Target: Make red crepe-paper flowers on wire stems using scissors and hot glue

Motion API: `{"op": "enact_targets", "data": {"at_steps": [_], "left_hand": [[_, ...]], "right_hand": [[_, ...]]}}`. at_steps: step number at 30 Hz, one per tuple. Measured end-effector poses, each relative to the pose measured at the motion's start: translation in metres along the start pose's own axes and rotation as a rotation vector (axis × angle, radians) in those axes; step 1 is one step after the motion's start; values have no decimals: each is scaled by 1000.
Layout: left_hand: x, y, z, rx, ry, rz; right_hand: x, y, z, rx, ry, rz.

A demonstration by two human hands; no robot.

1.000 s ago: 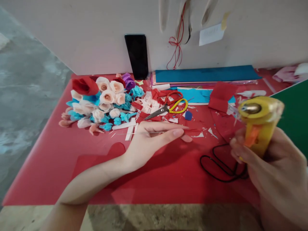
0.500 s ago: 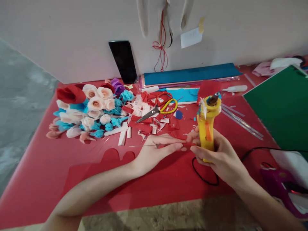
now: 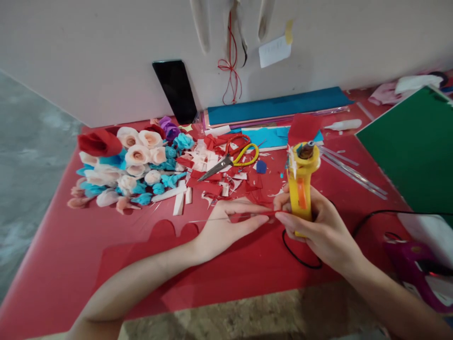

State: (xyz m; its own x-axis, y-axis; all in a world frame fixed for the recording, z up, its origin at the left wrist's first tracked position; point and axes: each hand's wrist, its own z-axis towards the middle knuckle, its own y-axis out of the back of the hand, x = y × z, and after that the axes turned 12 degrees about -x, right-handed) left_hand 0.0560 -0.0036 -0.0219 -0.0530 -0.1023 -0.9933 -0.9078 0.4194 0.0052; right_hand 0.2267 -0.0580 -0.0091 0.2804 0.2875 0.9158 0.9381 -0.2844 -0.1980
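Note:
My right hand point(image 3: 327, 231) is wrapped round a yellow glue gun point(image 3: 300, 186), held upright with its nozzle at the top. The thumb and fingertips of that hand also pinch a small strip of red crepe paper point(image 3: 272, 213). My left hand point(image 3: 224, 229) is closed on a thin wire stem point(image 3: 200, 220), its fingertips meeting the same red paper. Where wire and paper join is hidden by the fingers. Beneath the left forearm lies a sheet of red paper point(image 3: 120, 259), with two rounded red pieces point(image 3: 163, 230) at its upper edge.
Paper flowers point(image 3: 136, 156) crowd the left side. Scissors point(image 3: 222, 165) rest on paper scraps. A phone point(image 3: 176, 92) leans on the wall by blue paper point(image 3: 276, 106). To the right are glue sticks point(image 3: 354, 174), a green board point(image 3: 406, 156) and a black cord point(image 3: 375, 215).
The view has shifted slightly. The glue gun tilts a little differently in my right hand, and my fingertips have come closer together on the red paper.

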Motion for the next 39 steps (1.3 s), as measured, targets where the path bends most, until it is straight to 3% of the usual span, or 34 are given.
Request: {"op": "enact_targets", "data": {"at_steps": [12, 39], "left_hand": [[0, 1, 1, -8, -100, 66], [-3, 8, -3, 95, -47, -47]], "right_hand": [[-4, 3, -1, -1, 21, -29], [0, 4, 0, 11, -10, -38]]}}
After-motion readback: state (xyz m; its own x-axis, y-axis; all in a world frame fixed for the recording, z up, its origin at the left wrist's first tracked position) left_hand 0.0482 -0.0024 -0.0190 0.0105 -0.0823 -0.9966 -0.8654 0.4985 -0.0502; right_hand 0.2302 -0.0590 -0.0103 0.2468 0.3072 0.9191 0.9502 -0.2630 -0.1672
